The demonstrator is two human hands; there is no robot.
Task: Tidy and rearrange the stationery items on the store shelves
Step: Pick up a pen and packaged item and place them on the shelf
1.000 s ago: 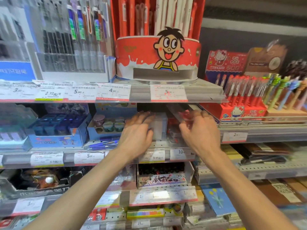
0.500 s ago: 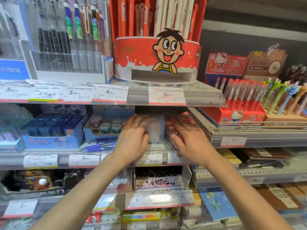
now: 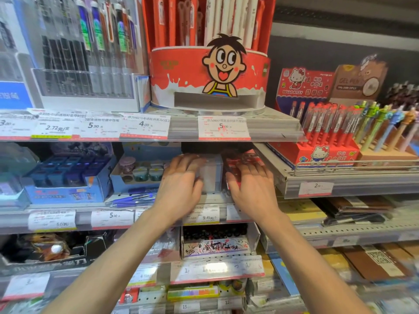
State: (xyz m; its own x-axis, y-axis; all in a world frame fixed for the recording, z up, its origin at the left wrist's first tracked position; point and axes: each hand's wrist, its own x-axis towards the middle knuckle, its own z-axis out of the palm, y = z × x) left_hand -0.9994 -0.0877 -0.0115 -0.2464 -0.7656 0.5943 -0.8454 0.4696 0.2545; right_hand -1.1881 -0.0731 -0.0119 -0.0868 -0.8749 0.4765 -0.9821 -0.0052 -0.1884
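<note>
Left hand [image 3: 181,184]: fingers laid flat against the clear box [image 3: 212,175].
Right hand [image 3: 251,186]: fingers spread on red packets [image 3: 233,165].

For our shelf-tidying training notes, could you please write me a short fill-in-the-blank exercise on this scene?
1. The left hand rests on a clear ____ box.
2. The right hand lies on ____ packets beside that box.
3. The price tag under the round cartoon-boy display reads ____.

Missing words: plastic; red; 5.00
</note>
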